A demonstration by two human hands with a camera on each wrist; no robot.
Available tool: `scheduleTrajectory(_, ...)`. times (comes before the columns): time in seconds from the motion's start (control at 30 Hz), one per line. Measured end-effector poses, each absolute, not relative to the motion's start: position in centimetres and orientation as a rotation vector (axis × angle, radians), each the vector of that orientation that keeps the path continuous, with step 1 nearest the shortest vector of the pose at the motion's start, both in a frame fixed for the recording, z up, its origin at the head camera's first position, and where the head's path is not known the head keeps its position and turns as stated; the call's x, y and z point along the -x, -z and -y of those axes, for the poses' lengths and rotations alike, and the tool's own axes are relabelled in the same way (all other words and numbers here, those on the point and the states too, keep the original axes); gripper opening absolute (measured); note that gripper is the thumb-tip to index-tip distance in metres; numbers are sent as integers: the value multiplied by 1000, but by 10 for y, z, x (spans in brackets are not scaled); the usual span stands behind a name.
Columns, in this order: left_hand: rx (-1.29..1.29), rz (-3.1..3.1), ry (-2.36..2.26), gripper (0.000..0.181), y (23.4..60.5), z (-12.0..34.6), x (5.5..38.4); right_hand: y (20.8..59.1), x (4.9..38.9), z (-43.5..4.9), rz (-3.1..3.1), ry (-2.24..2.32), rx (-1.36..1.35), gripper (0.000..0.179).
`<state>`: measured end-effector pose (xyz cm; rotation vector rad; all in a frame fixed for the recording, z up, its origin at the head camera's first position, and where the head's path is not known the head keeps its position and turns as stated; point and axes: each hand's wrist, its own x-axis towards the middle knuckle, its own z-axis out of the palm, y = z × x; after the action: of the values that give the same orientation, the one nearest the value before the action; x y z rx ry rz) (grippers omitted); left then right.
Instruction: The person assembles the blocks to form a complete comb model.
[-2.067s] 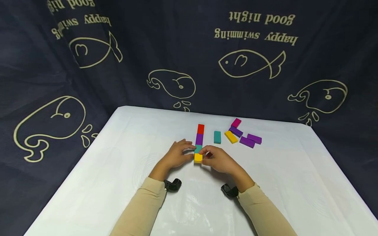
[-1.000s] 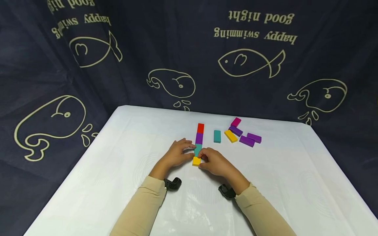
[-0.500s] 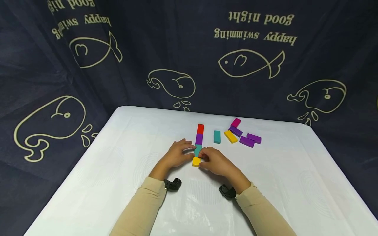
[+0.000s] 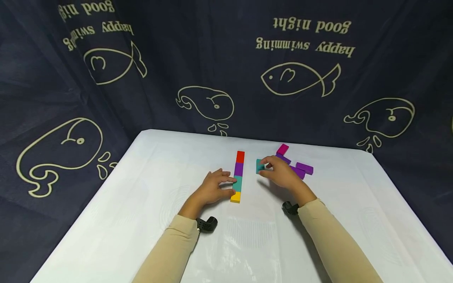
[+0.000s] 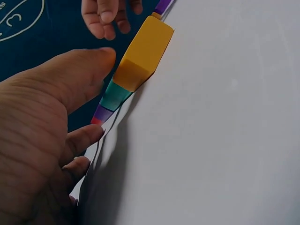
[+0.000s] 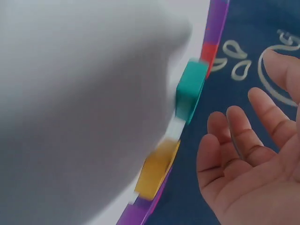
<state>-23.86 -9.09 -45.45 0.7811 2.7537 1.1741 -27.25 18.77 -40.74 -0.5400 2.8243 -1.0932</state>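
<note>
A straight row of blocks stands on the table: red (image 4: pixel 240 157), purple (image 4: pixel 238 169), teal (image 4: pixel 237 183) and yellow (image 4: pixel 235 198) at the near end. My left hand (image 4: pixel 214 187) lies at the row's left side, thumb by the yellow block and fingertips at the teal one, fingers loosely spread. To the right, my right hand (image 4: pixel 279 172) hovers at a loose teal block (image 4: pixel 259 167), thumb and fingers parted near it. The right wrist view shows those fingers relaxed and apart from the teal block (image 6: pixel 191 89). A loose yellow block (image 6: pixel 157 169) is hidden behind this hand in the head view.
Several purple blocks (image 4: pixel 304 168) and a magenta block (image 4: pixel 282 149) lie beyond the right hand, near the far edge of the white table (image 4: pixel 336 220). A dark curtain (image 4: pixel 226 51) with fish drawings hangs behind.
The right hand has let go of the yellow block at the row's near end and moved right and away to the loose teal block. The left hand has stayed by the row.
</note>
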Motion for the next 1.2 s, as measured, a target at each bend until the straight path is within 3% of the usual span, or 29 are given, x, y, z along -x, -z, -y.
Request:
scheduleTrajectory(0.43, -776, -2761, -1147, 38, 458, 93, 240, 415, 311, -204, -2718, 1068, 384, 51)
scheduleTrajectory(1.2, -767, -2789, -1111, 38, 461, 92, 242, 423, 316, -198, -2757, 816, 397, 62)
